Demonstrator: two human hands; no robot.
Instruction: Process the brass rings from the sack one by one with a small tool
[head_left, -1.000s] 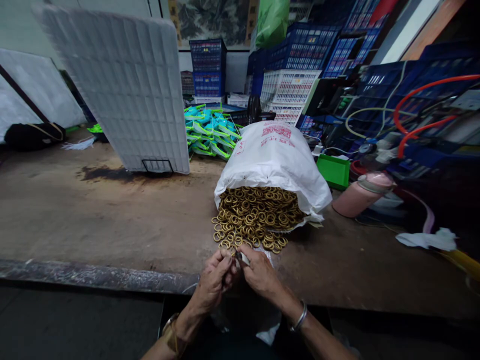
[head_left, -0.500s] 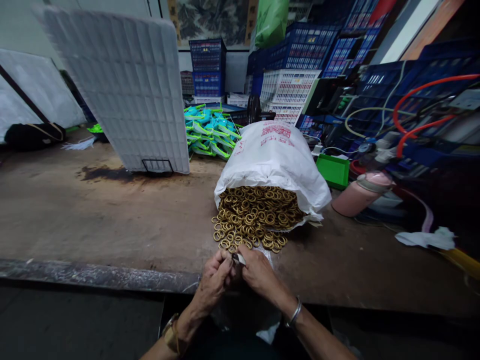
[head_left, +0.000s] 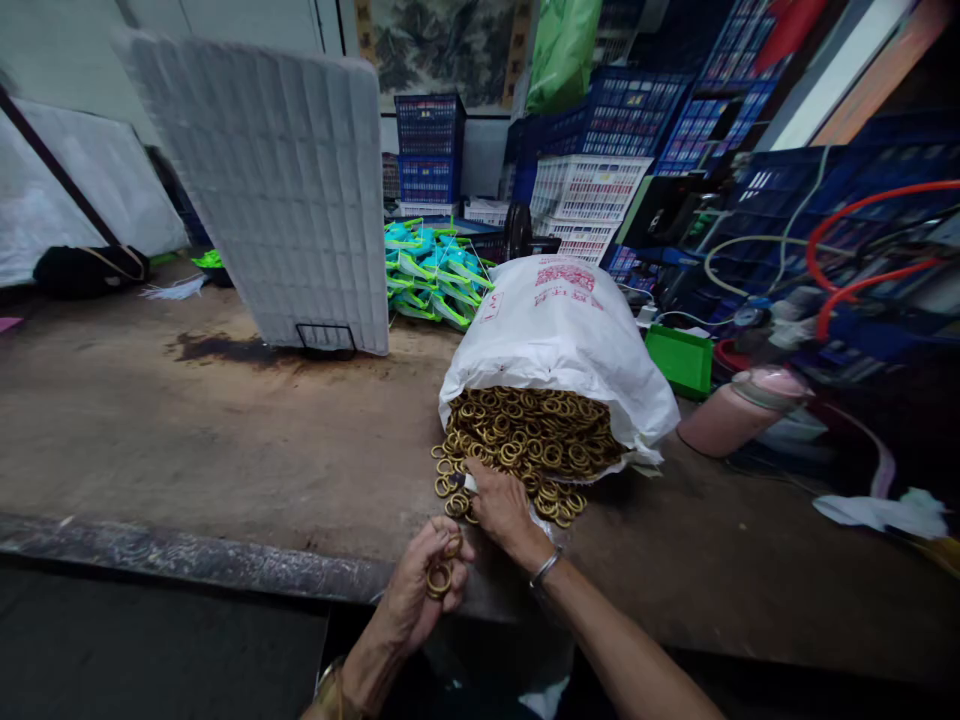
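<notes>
A white woven sack (head_left: 559,330) with red print lies on its side, its mouth spilling brass-coloured rings (head_left: 551,455) onto the wooden table. My left hand (head_left: 424,575) is curled closed near the table's front edge, and a few of these rings show in its fingers. My right hand (head_left: 502,505) reaches over the spilled rings at the sack's mouth, fingers bent. Between its fingers sits a small white-and-black tool (head_left: 469,483), whose exact kind I cannot make out. The fingertips are close to loose rings; whether they touch one is unclear.
A ribbed white panel (head_left: 277,200) stands in a black wire holder at the left. Behind lie green and blue plastic pieces (head_left: 435,270). To the right are a green tray (head_left: 679,360), a pink bottle (head_left: 739,410) and red hoses. Stacked crates (head_left: 592,190) rise behind.
My hands have parted. The right one moved forward to the spilled rings with the small tool, while the left has turned, showing the rings in it. The view has shifted slightly.
</notes>
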